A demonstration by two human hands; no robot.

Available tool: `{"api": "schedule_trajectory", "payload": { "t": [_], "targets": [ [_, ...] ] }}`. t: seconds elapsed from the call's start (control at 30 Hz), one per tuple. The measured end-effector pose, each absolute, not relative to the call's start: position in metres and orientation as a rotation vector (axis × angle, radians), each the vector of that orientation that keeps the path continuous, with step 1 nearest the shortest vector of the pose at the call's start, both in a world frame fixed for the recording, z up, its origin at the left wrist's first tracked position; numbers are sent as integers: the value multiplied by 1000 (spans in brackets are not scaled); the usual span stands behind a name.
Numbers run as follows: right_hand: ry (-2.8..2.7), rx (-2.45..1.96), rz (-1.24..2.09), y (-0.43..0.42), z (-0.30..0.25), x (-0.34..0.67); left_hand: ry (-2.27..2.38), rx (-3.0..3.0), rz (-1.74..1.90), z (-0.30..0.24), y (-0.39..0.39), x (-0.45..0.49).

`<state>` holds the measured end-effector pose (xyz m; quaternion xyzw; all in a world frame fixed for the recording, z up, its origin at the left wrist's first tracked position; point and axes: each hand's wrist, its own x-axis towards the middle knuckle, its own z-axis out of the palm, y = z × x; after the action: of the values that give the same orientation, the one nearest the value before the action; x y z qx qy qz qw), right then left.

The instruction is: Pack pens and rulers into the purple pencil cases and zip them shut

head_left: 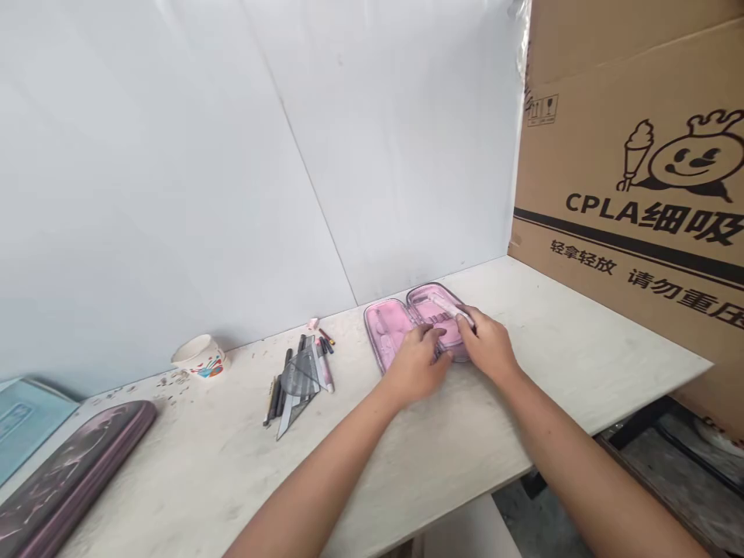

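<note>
A pink pencil case (pixel 390 322) lies open on the pale wooden table (pixel 442 457), its two halves spread side by side near the white wall. My left hand (pixel 414 364) rests on the case's middle with its fingers curled down onto the inside. My right hand (pixel 487 343) covers the right half, its fingers bent and pressed onto something pale inside that I cannot make out. Both forearms reach in from the bottom of the view.
A pile of pens, rulers and a clear set square (pixel 301 377) lies left of the case. A small pink eraser (pixel 313 323) and a patterned paper cup (pixel 201 357) sit by the wall. A dark purple case (pixel 70 473) lies at far left. A large cardboard box (pixel 633 178) stands right.
</note>
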<state>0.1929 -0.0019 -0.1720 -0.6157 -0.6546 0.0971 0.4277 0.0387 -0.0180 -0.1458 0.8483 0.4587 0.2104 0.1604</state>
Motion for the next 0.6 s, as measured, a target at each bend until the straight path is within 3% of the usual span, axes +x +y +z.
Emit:
{"api": "schedule_trajectory", "payload": {
  "t": [0.27, 0.6],
  "targets": [
    [-1791, -1809, -131, 6, -180, 200, 1545, 2618, 253, -161, 4, 76],
    [-1853, -1758, -227, 0, -196, 209, 1512, 2524, 465, -161, -21, 54]
  ]
}}
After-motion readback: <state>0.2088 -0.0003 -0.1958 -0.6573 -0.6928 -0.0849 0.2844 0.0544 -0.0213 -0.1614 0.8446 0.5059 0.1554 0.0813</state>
